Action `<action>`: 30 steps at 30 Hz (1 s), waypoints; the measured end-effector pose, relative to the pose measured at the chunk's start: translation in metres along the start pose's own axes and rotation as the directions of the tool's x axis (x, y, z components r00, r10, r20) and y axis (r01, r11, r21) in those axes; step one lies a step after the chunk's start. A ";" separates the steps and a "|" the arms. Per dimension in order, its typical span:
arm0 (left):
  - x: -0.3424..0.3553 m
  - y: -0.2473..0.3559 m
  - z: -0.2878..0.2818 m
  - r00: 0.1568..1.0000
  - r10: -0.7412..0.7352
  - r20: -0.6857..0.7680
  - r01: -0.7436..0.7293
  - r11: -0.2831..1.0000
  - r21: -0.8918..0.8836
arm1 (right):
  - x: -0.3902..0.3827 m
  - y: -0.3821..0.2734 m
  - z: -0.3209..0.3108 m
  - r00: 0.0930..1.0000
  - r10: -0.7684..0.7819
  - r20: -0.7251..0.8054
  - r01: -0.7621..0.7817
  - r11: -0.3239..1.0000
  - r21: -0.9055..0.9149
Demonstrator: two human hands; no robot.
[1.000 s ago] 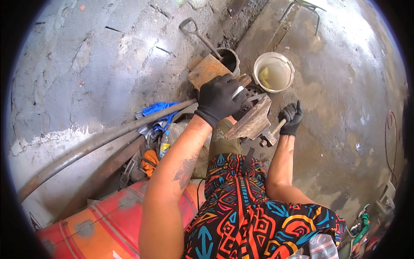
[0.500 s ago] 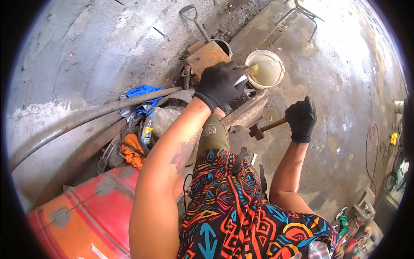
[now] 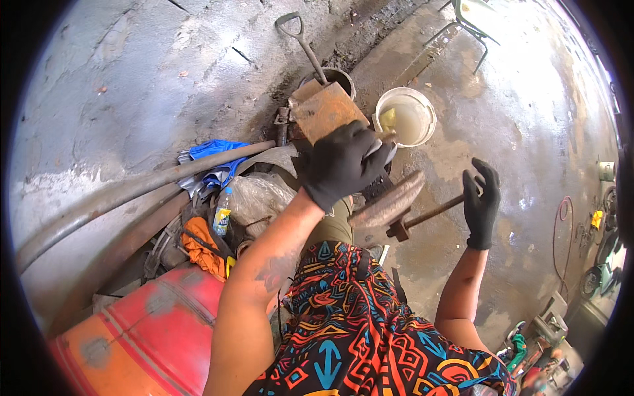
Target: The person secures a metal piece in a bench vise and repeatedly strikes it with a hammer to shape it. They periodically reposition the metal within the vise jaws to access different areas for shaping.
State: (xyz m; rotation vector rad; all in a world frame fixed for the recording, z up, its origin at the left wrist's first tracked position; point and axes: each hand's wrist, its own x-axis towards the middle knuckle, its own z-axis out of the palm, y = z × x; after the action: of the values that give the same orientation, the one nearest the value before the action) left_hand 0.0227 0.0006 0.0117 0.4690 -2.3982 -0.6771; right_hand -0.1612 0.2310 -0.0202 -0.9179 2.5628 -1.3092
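My left hand [image 3: 347,162], in a black glove, is closed around something mostly hidden by its fingers; a small brownish end shows past the fingertips. Below and to its right lies a long grey-brown block [image 3: 389,200] with a worn surface. A hammer [image 3: 432,212] with a rusty head and wooden handle is beside that block, its head toward the block. My right hand [image 3: 482,204], also gloved in black, has its fingers apart at the handle's end. Whether the handle still touches the palm, I cannot tell.
Beyond my left hand are a rusty plate [image 3: 330,112], a shovel [image 3: 307,46] and a white bucket [image 3: 408,119]. A long pipe [image 3: 132,188], plastic bag [image 3: 261,201] and bottle [image 3: 222,211] lie left. A red-orange drum [image 3: 152,317] is near left; a chair [image 3: 472,26] stands far off.
My right hand has opened from its grip on the hammer handle and shifted slightly right and nearer. My left hand has come a little nearer, still closed.
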 end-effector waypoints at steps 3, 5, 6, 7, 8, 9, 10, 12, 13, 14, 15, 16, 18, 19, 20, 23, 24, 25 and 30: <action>-0.002 -0.001 -0.003 0.991 -0.105 -0.079 0.088 0.976 -0.198 | 0.014 -0.055 0.005 0.952 -0.300 0.060 0.301 0.954 -0.012; 0.013 0.005 -0.007 0.999 -0.038 0.003 0.037 0.976 -0.214 | 0.022 -0.092 0.017 0.892 -0.362 0.271 0.322 0.929 0.182; 0.023 0.008 -0.005 1.000 0.020 0.010 -0.017 0.964 -0.265 | 0.023 -0.106 0.027 0.888 -0.304 0.345 0.191 0.926 0.326; 0.031 0.008 -0.004 0.997 0.077 0.010 -0.070 0.949 -0.306 | 0.027 -0.114 0.034 0.866 -0.266 0.423 0.048 0.887 0.458; 0.038 0.007 -0.001 0.994 0.073 0.084 -0.041 0.942 -0.332 | 0.030 -0.104 0.038 0.859 -0.277 0.431 0.051 0.883 0.467; 0.043 0.003 0.000 0.991 0.077 0.110 -0.037 0.944 -0.327 | 0.035 -0.100 0.044 0.866 -0.257 0.429 -0.029 0.830 0.557; 0.047 0.004 -0.005 0.985 0.073 0.153 -0.021 0.948 -0.316 | 0.037 -0.100 0.046 0.870 -0.227 0.437 -0.125 0.756 0.642; 0.046 0.001 -0.004 0.972 0.061 0.226 0.019 0.942 -0.335 | 0.037 -0.095 0.050 0.886 -0.146 0.440 -0.233 0.680 0.695; 0.043 -0.005 -0.002 0.982 0.013 0.189 0.038 0.964 -0.263 | 0.034 -0.090 0.050 0.900 -0.108 0.422 -0.238 0.688 0.685; 0.036 -0.013 -0.003 0.989 -0.033 0.144 0.061 0.980 -0.190 | 0.028 -0.083 0.052 0.912 -0.072 0.404 -0.244 0.696 0.675; 0.039 -0.022 0.005 0.995 -0.063 0.075 0.072 0.988 -0.135 | 0.030 -0.071 0.053 0.926 -0.043 0.374 -0.232 0.718 0.657; 0.045 -0.035 0.016 0.994 -0.092 0.050 0.097 0.991 -0.094 | 0.030 -0.051 0.056 0.945 0.073 0.319 -0.283 0.672 0.684; 0.049 -0.056 0.024 0.991 -0.136 0.012 0.137 0.990 -0.033 | 0.028 -0.034 0.054 0.911 0.209 0.357 -0.411 0.547 0.729; 0.042 -0.063 0.015 0.989 -0.149 0.002 0.149 0.989 -0.007 | 0.020 -0.035 0.055 0.877 0.257 0.405 -0.480 0.469 0.741; 0.035 -0.067 0.012 0.987 -0.160 -0.007 0.161 0.987 0.017 | 0.014 -0.033 0.056 0.869 0.245 0.429 -0.494 0.476 0.728; 0.018 -0.079 0.013 0.992 -0.122 -0.003 0.121 0.979 0.167 | 0.013 -0.031 0.068 0.862 0.177 0.474 -0.495 0.489 0.718; 0.018 -0.077 0.015 0.992 -0.123 0.037 0.115 0.980 0.160 | 0.013 -0.031 0.070 0.865 0.166 0.473 -0.490 0.483 0.726; 0.019 -0.075 0.018 0.989 -0.138 0.051 0.125 0.972 0.197 | 0.015 -0.029 0.072 0.868 0.154 0.472 -0.484 0.478 0.734; 0.023 -0.072 0.026 0.975 -0.196 0.103 0.156 0.938 0.309 | 0.025 -0.025 0.065 0.851 0.117 0.512 -0.475 0.587 0.656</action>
State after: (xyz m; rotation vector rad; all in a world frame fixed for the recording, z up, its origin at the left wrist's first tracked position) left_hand 0.0015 -0.0591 -0.0368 0.7959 -2.6201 -0.4296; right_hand -0.1464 0.1600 -0.0372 -0.4581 1.4678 -1.6338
